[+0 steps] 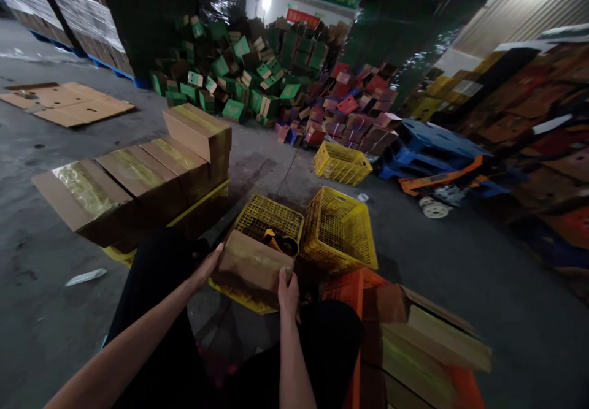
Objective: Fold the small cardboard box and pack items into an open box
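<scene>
Judged the cardboard box (255, 263) fairly light and stiff in its panels, yet liable to dent under a hard squeeze mid-face; could not gauge any weight inside. Expected a slightly slick touch along the sheen on top, perhaps tape, with better purchase at the two short ends, near the firmer corners. Gripped the box at just those ends: left fingers (218, 252) pressed to the left end, right fingers (286, 277) clasped about the right. Lay directly between both sets, touching each, above the near part of a yellow crate (269, 214), just nearer than a likely tape dispenser (281, 241). Could not tell whether resting on the crate or held clear.
</scene>
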